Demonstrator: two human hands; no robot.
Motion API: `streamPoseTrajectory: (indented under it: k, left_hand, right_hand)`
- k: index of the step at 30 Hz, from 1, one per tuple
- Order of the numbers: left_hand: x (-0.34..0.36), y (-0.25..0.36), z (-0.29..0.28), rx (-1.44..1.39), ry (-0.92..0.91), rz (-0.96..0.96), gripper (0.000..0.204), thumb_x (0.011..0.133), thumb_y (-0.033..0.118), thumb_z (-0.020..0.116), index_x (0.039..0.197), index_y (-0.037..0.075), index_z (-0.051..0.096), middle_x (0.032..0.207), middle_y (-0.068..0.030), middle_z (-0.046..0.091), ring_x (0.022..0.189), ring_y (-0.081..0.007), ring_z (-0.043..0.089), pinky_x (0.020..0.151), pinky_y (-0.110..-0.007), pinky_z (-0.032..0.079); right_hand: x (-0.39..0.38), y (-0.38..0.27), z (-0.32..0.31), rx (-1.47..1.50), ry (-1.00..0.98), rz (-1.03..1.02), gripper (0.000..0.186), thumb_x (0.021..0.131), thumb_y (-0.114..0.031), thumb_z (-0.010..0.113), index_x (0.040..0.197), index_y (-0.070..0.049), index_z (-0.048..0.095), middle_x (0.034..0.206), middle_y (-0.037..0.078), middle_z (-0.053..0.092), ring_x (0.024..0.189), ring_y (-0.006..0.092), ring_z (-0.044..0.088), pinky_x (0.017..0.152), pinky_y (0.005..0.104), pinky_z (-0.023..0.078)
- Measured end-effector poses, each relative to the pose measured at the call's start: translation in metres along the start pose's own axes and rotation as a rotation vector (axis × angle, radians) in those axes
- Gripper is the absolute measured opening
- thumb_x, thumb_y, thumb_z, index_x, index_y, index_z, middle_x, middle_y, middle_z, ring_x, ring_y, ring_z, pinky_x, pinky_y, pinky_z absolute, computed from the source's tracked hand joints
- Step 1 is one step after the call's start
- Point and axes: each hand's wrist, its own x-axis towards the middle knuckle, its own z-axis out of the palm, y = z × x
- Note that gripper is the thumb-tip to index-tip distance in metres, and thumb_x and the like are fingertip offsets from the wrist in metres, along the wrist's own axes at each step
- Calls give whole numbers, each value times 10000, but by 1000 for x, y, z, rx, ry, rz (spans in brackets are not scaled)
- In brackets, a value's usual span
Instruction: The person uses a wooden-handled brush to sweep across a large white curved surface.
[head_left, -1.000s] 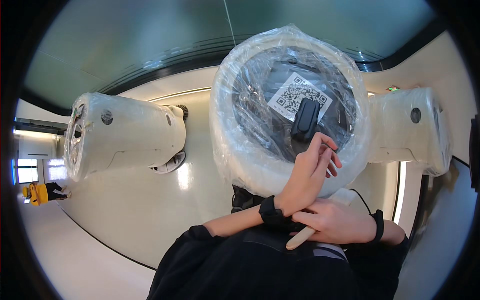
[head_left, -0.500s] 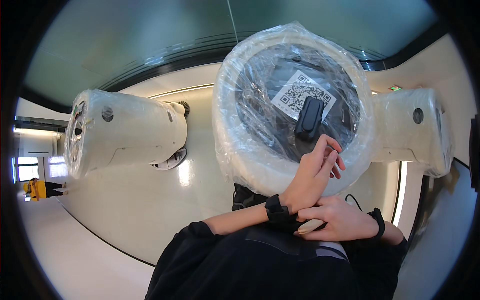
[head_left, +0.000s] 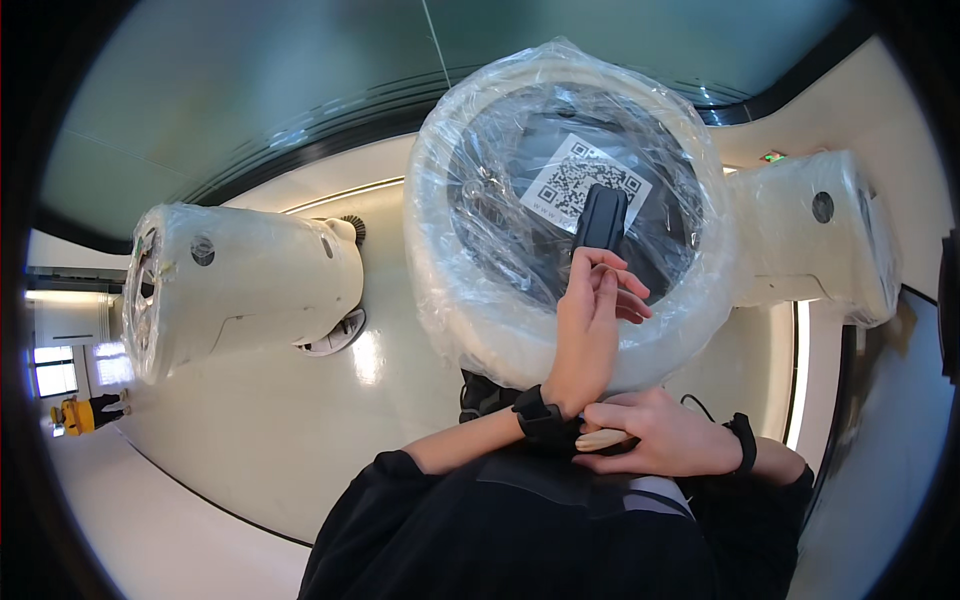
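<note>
Centre frame, left hand (head_left: pixel 590 330) fingers pinch a black handset (head_left: pixel 598 222) against the plastic-wrapped drum (head_left: pixel 480 290); right hand (head_left: pixel 655 435) grips a pale stick (head_left: pixel 603 439). Best kept steady.

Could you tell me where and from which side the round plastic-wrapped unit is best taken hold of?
Probably by its thick white rim, one hand at each side. The round unit is wide and its film wrap looks slippery, so the rim gives the firmest edge. The left hand holds a small black device over the dark centre face, so I'd avoid gripping there. The right hand rests low by the left wrist.
</note>
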Motion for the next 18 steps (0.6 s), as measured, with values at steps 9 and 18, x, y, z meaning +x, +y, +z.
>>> streamPoseTrajectory:
  k: [9, 18]
  left_hand:
    - [-7, 0, 2, 146, -173, -38, 89, 1098, 98, 362, 1162, 39, 383, 942, -116, 626, 804, -179, 675, 778, -297, 544]
    - [-8, 1, 4, 176, -185, -70, 76, 1097, 90, 353, 1143, 43, 390, 951, -117, 638, 840, -185, 692, 810, -310, 535]
  right_hand:
    - [-7, -9, -3, 49, 24, 13, 320, 855, -224, 800, 1083, -44, 667, 715, 153, 646, 611, 331, 637, 589, 378, 490]
    - [-13, 0, 6, 90, 156, -14, 343, 835, -243, 834, 1076, -40, 699, 657, 118, 639, 560, 252, 614, 579, 322, 484]
